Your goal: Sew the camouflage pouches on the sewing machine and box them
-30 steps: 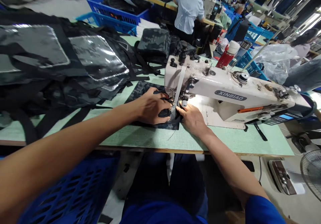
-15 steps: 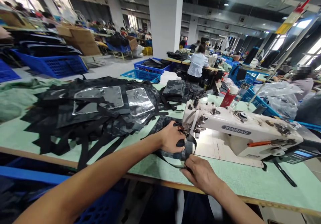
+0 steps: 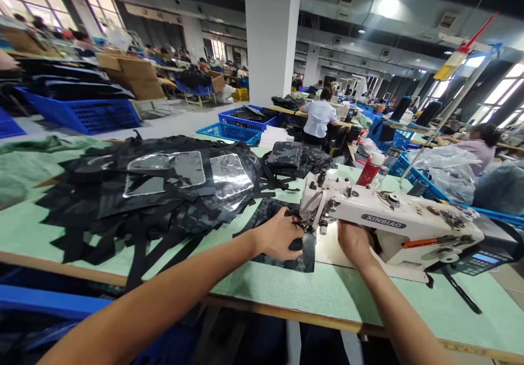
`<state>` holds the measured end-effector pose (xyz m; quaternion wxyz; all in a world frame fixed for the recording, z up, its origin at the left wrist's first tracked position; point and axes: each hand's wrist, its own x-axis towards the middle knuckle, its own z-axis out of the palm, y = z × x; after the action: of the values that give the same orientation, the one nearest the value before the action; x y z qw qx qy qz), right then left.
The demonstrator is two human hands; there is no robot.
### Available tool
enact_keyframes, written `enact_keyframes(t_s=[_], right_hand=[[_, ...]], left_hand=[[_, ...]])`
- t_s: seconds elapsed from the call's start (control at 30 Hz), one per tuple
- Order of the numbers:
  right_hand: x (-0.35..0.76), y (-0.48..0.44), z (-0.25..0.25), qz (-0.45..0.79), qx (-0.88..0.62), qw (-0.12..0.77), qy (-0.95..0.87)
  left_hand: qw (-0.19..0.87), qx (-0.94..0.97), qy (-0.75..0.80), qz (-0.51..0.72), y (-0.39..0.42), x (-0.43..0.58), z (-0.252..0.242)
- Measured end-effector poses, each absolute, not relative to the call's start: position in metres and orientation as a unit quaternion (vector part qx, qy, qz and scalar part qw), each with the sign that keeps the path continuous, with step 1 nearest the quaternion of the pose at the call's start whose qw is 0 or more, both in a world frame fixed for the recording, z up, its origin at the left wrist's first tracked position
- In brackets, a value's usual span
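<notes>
My left hand presses on a dark camouflage fabric piece, with its thumb and fingers bent around a dark bunched part of it. The fabric lies flat on the table, its right edge by the needle area of a white sewing machine. Beneath the machine's arm is my right hand, reaching in to the right of the needle. Its fingertips are hidden there, so I cannot see what they hold.
A heap of black fabric pieces with straps and clear windows covers the table's left side. Behind the machine stand a red bottle and a folded camouflage bundle. Black tweezers lie at right. Another person sits beyond.
My right hand has let go of the black strap at the table's front and moved up and right under the machine arm. The strap loop no longer shows. My left hand stays on the fabric.
</notes>
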<state>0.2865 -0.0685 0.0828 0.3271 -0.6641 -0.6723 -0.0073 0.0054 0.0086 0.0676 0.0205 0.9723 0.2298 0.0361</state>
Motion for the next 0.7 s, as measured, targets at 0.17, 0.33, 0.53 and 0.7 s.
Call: enact_keyframes(t_s=[0.17, 0.33, 0.53, 0.7], right_hand=[[0.245, -0.108, 0.035, 0.229, -0.646, 0.459, -0.566], [0.2, -0.124, 0.012, 0.529, -0.543, 0.606, -0.242], [0.18, -0.109, 0.018, 0.623, -0.485, 0.599, -0.132], [0.167, -0.112, 0.009, 0.629, -0.462, 0.611, -0.135]], left_hand=[[-0.055, 0.981, 0.168, 0.077, 0.002, 0.009, 0.062], [-0.032, 0.99, 0.097, 0.092, 0.012, 0.009, 0.065], [-0.012, 0.989, 0.108, 0.103, 0.024, 0.009, 0.078], [0.002, 0.988, 0.117, 0.104, 0.024, 0.014, 0.081]])
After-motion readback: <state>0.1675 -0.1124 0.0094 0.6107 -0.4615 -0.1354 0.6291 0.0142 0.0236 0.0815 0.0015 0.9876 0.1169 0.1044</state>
